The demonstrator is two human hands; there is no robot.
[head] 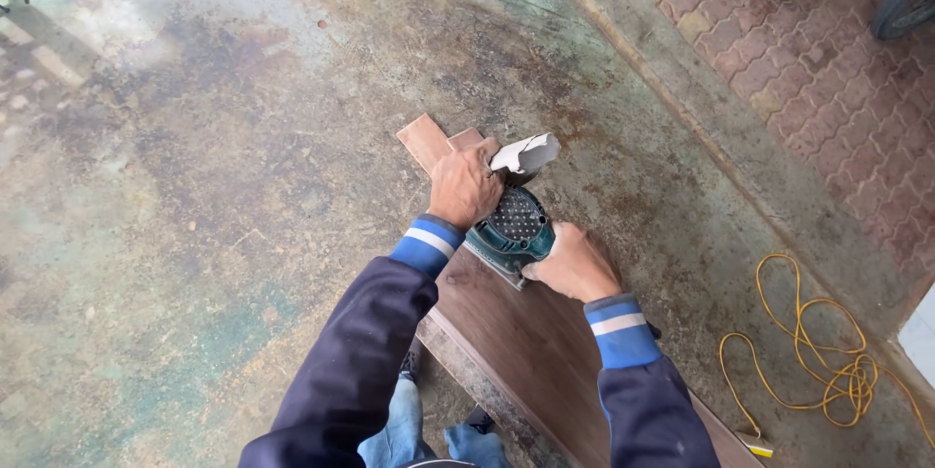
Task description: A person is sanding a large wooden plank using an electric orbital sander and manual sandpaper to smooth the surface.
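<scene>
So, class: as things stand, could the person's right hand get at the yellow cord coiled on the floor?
Probably not at once: the right hand is on the sander, and the yellow cord lies apart, though bare floor between leaves the way free.

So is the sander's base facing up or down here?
Facing up. The green sander lies turned over on the brown board, its perforated pad showing, with the left hand holding a curled sheet of sandpaper at its edge.

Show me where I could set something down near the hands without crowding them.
Free: the wide stained concrete floor left of the left hand, and the strip between the dark board and the yellow cord. Crowded: the board's far end, where both hands, right hand, hold the green sander with the sandpaper sheet and wood offcuts.
</scene>
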